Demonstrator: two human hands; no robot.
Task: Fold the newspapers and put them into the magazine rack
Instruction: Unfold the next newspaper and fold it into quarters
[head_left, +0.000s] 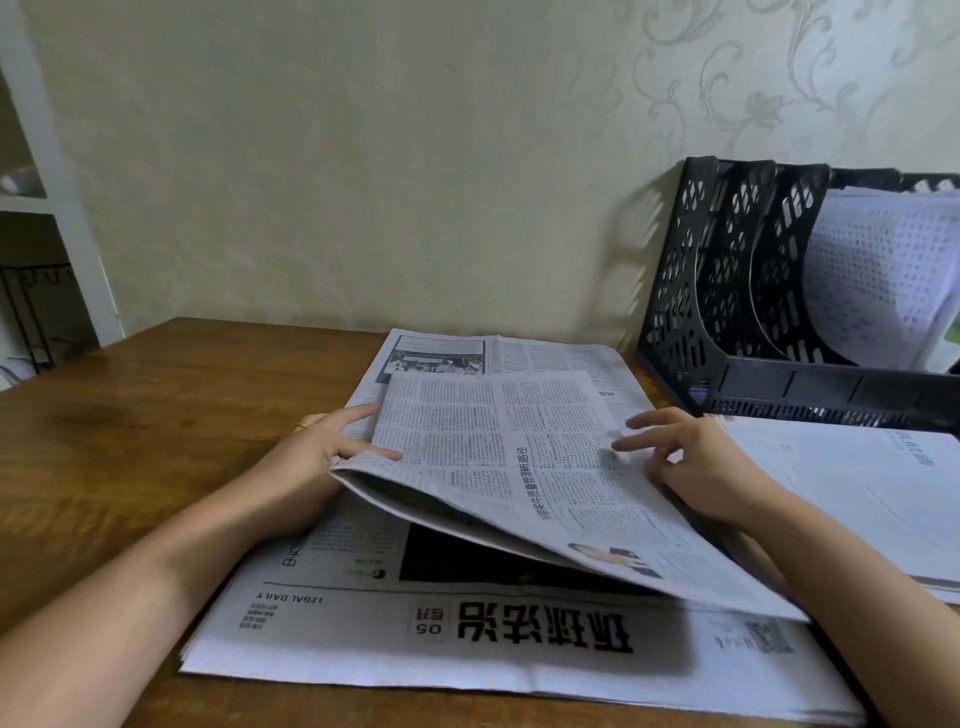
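Newspaper (519, 639) is spread flat on the wooden table (156, 415), its masthead upside down at the near edge. Its upper half is folded over toward the far side and held raised off the sheet below, so that a dark gap is seen under the fold. The left corner of this flap is pinched by the left hand (317, 452), thumb on top of the print and fingers curled beneath the edge; a ring is worn on one finger. The right hand (691, 462) is laid on the flap's right part, fingers bent and spread with the tips on the paper; whether the paper is gripped by it cannot be told. The black rack (727, 291) is stood against the wall at the far right of the table, papers (878, 270) already leaning in its rightmost slot. A second newspaper (857, 499) is laid flat just before the rack, right of the right hand
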